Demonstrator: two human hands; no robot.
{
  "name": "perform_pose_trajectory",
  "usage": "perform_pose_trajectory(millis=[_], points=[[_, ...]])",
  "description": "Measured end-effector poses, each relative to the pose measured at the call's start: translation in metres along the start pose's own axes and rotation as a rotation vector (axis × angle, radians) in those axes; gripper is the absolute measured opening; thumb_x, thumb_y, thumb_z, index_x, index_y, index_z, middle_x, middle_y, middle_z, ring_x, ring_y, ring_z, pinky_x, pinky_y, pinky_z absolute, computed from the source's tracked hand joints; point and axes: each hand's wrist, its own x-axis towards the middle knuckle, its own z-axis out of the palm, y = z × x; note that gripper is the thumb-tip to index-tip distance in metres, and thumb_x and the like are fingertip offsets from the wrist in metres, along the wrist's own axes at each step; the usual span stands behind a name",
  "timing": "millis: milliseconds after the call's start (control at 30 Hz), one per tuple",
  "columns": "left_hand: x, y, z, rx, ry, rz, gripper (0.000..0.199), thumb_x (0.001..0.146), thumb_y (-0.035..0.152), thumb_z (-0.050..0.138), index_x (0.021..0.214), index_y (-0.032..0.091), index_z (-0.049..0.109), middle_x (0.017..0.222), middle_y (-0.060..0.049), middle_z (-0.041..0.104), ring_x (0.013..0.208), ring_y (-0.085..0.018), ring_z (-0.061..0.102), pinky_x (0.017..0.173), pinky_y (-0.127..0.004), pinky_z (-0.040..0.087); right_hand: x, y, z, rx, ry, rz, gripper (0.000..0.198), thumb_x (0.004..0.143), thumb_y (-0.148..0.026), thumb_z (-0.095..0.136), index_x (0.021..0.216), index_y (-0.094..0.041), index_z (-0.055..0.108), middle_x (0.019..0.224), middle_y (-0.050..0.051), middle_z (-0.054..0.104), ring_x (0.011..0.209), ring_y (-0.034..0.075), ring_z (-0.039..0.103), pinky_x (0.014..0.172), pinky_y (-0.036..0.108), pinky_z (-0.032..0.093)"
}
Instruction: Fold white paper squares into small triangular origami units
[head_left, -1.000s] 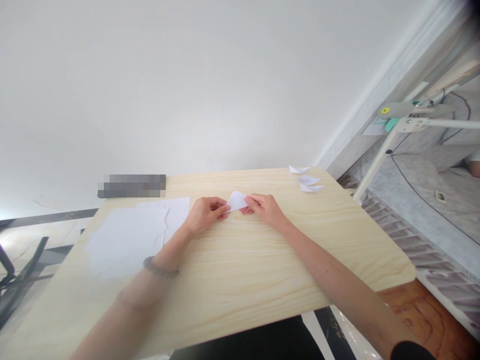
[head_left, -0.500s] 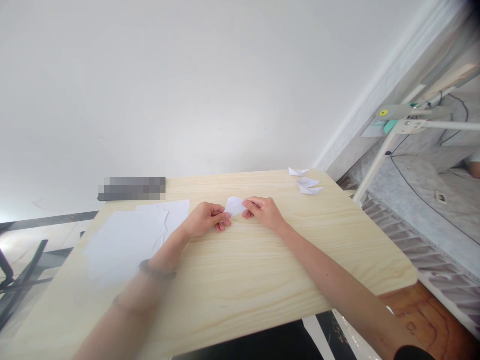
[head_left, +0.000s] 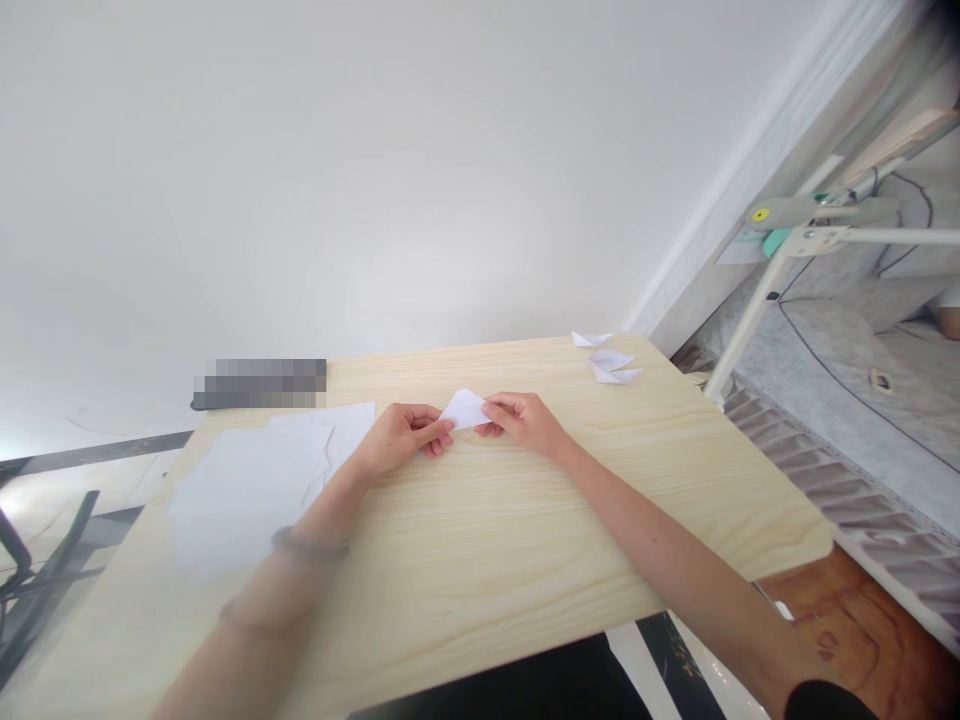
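Note:
A small folded piece of white paper [head_left: 464, 410] is held up between both hands, just above the wooden table [head_left: 480, 560]. Its top edge comes to a blunt peak and its lower edge runs nearly straight. My left hand [head_left: 405, 437] pinches its left corner between thumb and fingers. At the right corner, my right hand [head_left: 519, 420] grips it the same way. Farther right, near the table's back edge, lie several folded white paper pieces [head_left: 616, 375] with pointed ends.
White paper sheets [head_left: 247, 480] lie in a loose pile on the left, partly behind my left forearm. A pixelated dark object [head_left: 262, 384] sits at the back left edge. A white wall [head_left: 450, 180] rises behind the table. Right of it stands a white metal frame [head_left: 757, 310].
The folded paper has turned a little between my hands, so its peak now points up and its lower edge shows. The view has shifted slightly. Both hands keep their pinch.

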Motion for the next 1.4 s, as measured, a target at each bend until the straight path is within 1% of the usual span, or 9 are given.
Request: perform_pose_trajectory(millis=[133,367,500,767,933,1400], points=[[-0.0002,-0.0022,0.0005,0.022,0.010,-0.001,0.030,0.074,0.041,0.055,0.080,0.012,0.061,0.071,-0.004,0.064,0.056,-0.010,0.056,0.054,-0.022,0.048,-0.0001,0.0005,0.0006,0.001,0.002,0.018,0.033,0.078,-0.042,0.049,0.089,-0.013,0.061,0.073,0.005,0.067,0.070,0.016,0.065,0.064,0.024,0.050],[0.0006,-0.0022,0.0023,0.017,0.042,-0.025,0.031,0.073,0.042,0.057,0.078,0.011,0.061,0.072,-0.006,0.066,0.058,-0.011,0.058,0.058,-0.024,0.050,0.0002,-0.0010,0.0019,-0.060,0.019,-0.009,0.033,0.080,-0.040,0.046,0.087,-0.013,0.063,0.073,0.006,0.067,0.069,0.015,0.065,0.065,0.025,0.052],[-0.0007,0.0003,0.0038,0.019,0.030,-0.035,0.032,0.073,0.043,0.057,0.076,0.011,0.062,0.069,-0.006,0.067,0.055,-0.011,0.058,0.056,-0.023,0.049,0.0003,0.0001,0.0030,-0.044,0.033,0.009,0.032,0.079,-0.041,0.048,0.087,-0.013,0.063,0.071,0.006,0.067,0.067,0.015,0.065,0.064,0.026,0.052],[-0.0037,0.0051,0.0039,0.070,-0.008,-0.010,0.036,0.078,0.044,0.049,0.071,0.012,0.064,0.065,-0.005,0.066,0.053,-0.011,0.057,0.050,-0.020,0.046,-0.0005,-0.0003,0.0044,-0.037,0.041,0.004,0.032,0.077,-0.042,0.050,0.087,-0.014,0.063,0.071,0.004,0.067,0.066,0.015,0.065,0.065,0.026,0.053],[-0.0026,0.0045,0.0048,0.080,-0.008,-0.013,0.036,0.079,0.044,0.048,0.068,0.012,0.062,0.062,-0.004,0.065,0.052,-0.010,0.056,0.050,-0.019,0.046,-0.0003,-0.0008,0.0047,-0.036,0.043,0.003,0.032,0.077,-0.042,0.050,0.086,-0.014,0.063,0.070,0.004,0.067,0.066,0.015,0.065,0.064,0.025,0.053],[-0.0029,0.0045,0.0051,0.106,-0.003,-0.008,0.038,0.079,0.047,0.046,0.069,0.013,0.061,0.063,-0.004,0.065,0.053,-0.010,0.056,0.052,-0.020,0.046,-0.0008,-0.0014,0.0042,-0.049,0.043,0.016,0.034,0.077,-0.044,0.049,0.087,-0.014,0.062,0.070,0.006,0.067,0.067,0.016,0.065,0.065,0.027,0.053]])
